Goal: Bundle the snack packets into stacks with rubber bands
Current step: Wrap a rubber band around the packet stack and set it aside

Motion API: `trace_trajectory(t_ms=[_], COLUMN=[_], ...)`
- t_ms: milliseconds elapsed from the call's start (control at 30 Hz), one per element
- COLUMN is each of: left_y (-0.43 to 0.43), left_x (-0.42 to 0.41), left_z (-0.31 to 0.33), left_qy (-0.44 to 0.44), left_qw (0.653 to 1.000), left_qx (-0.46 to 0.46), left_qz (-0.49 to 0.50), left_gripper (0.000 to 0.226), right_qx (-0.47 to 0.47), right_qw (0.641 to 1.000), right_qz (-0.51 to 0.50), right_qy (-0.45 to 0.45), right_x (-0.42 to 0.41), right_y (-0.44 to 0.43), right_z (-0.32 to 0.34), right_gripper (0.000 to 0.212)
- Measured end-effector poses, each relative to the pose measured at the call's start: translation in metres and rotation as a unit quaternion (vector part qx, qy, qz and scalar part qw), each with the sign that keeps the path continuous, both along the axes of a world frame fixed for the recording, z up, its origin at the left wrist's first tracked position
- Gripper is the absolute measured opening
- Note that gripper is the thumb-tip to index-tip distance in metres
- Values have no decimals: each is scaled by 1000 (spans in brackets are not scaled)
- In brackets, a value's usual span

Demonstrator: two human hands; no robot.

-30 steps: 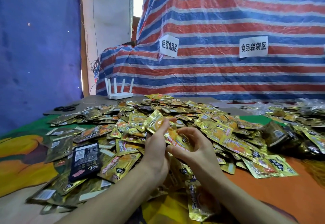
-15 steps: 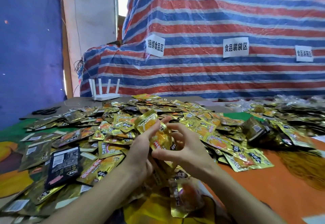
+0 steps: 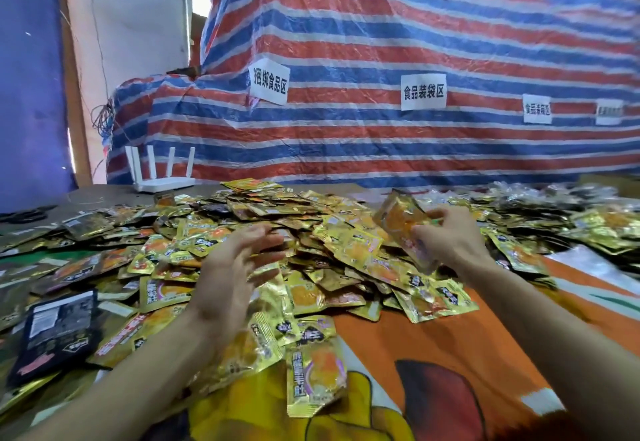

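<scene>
Gripping a small stack of gold packets (image 3: 403, 229), the right hand (image 3: 450, 238) hangs over the three o'clock side of the big pile (image 3: 277, 229) on the table (image 3: 398, 336), fingers curled round it. The left hand (image 3: 239, 267) hovers at the pile's six o'clock edge, fingers loosely spread, holding nothing. I can't make out a rubber band on the stack. If none is there, those slick foil packets could fan out and slide from a one-handed hold back into the heap, spoiling the bundle.
</scene>
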State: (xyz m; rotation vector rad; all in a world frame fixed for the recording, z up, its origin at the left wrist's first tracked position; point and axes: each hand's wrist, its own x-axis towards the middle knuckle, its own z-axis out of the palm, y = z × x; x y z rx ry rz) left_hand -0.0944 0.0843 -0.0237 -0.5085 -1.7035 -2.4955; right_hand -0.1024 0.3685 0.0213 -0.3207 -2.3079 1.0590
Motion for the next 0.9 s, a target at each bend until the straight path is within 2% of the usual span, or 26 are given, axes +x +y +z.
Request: trace_trajectory(t_ms=[100, 167, 233, 267, 333, 367, 400, 467, 533, 567, 600, 633, 667, 733, 767, 833, 900], left_y=[0, 0, -1, -3, -8, -10, -14, -25, -37, -42, -45, -47, -48, -48, -48, -48, -46], left_x=[-1, -1, -1, -2, -6, -7, -7, -7, -9, -10, -10, -10, -11, -16, -19, -25, -29], left_z=[1, -1, -3, -4, -8, -7, -4, 6, 16, 19, 21, 21, 18, 9, 5, -3, -6], left_qy=[38, 62, 103, 141, 222, 249, 257, 247, 238, 240, 239, 229, 210, 159, 135, 106, 108], left_qw=[998, 993, 976, 952, 853, 806, 778, 750, 723, 714, 710, 708, 704, 690, 683, 681, 701], left_qx=[-53, -98, -182, -258, -434, -486, -512, -556, -625, -647, -658, -667, -679, -706, -718, -724, -705], left_qz=[23, 37, 64, 91, 184, 229, 257, 259, 177, 123, 73, 33, 8, -5, -2, -1, 9], left_gripper=[39, 33, 26, 17, 9, 13, 15, 26, 42, 50, 59, 71, 86, 116, 127, 139, 140], right_qx=[76, 122, 197, 241, 309, 329, 336, 313, 249, 209, 186, 200, 243, 337, 350, 319, 304], right_qw=[994, 983, 959, 940, 902, 891, 892, 930, 968, 967, 947, 921, 896, 861, 858, 876, 892], right_qz=[-76, -119, -168, -196, -249, -266, -266, -191, 21, 148, 254, 317, 342, 322, 303, 283, 278], right_qy=[-35, -70, -119, -144, -173, -166, -141, -41, 7, -12, -54, -105, -146, -203, -224, -227, -187], right_x=[-9, -14, -15, -14, -14, -13, -14, -16, -15, -13, -11, -11, -15, -23, -26, -31, -32], right_y=[29, 42, 49, 49, 46, 42, 38, 27, 9, -4, -19, -33, -45, -62, -68, -71, -69], right_z=[-14, -27, -40, -45, -49, -49, -47, -44, -36, -30, -26, -24, -25, -27, -27, -30, -37], right_gripper=[9, 19, 25, 25, 28, 29, 31, 35, 41, 45, 49, 55, 61, 69, 69, 66, 63])
